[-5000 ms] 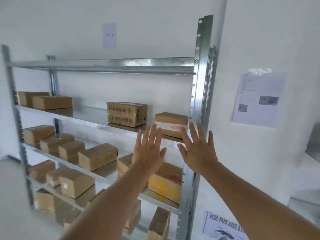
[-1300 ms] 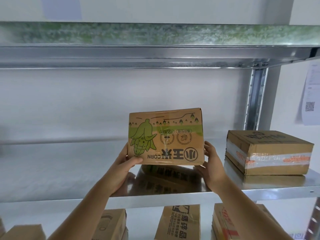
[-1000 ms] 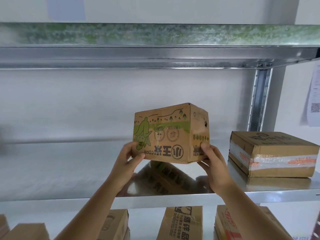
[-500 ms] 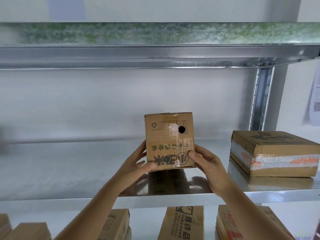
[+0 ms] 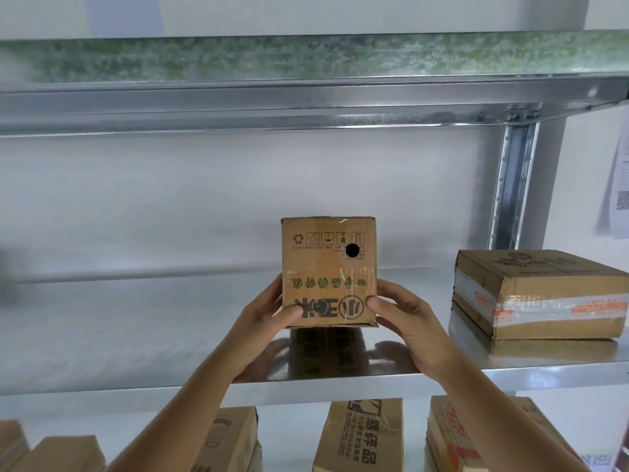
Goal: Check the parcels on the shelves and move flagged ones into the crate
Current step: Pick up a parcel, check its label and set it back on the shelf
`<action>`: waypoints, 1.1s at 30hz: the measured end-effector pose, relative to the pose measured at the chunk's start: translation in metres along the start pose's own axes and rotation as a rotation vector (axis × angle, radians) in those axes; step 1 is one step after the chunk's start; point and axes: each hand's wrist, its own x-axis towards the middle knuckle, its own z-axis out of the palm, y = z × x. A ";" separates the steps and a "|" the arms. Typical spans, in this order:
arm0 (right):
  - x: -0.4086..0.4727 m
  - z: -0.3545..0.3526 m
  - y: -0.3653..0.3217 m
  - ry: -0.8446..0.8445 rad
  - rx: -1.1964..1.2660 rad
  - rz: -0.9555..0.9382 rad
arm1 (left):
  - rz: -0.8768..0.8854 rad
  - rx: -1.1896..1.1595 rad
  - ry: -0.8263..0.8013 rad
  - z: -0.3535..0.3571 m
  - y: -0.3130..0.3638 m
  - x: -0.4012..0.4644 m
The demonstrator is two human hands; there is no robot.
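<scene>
White wall behind, shiny galvanised metal shelf [image 5: 136, 338] across the middle. Held up just above that shelf, near its front edge: small brown cardboard parcel [image 5: 328, 272], narrow end face toward the camera, print upside down, round black hole near the upper right of that face. Left hand [image 5: 263, 321] curled round the parcel's lower left edge, thumb pressed across the front face. Right hand [image 5: 405, 316] gripping the lower right edge likewise, thumb on the front, fingers wrapped behind. Reflection of parcel and hands visible in the metal below. Well to the right on the same shelf, flat brown cardboard box with clear and orange tape [image 5: 541, 294], lying flat beside the perforated steel upright [image 5: 514, 185]. Overhead, underside of another metal shelf [image 5: 306, 59]. Below, tops of several more brown cardboard boxes [image 5: 360, 437].
</scene>
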 end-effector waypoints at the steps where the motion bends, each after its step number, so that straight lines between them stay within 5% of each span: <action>1: 0.000 0.001 0.000 0.002 -0.003 -0.006 | 0.004 -0.007 -0.006 0.000 -0.001 0.000; 16: -0.003 0.010 -0.007 0.115 -0.040 0.079 | -0.026 -0.120 0.011 -0.004 -0.007 0.000; 28: 0.000 0.012 -0.013 -0.013 0.075 0.118 | 0.005 -0.358 -0.079 -0.010 -0.020 0.004; 33: 0.005 0.007 -0.009 0.125 0.060 0.069 | -0.003 -0.513 0.081 -0.014 -0.017 0.005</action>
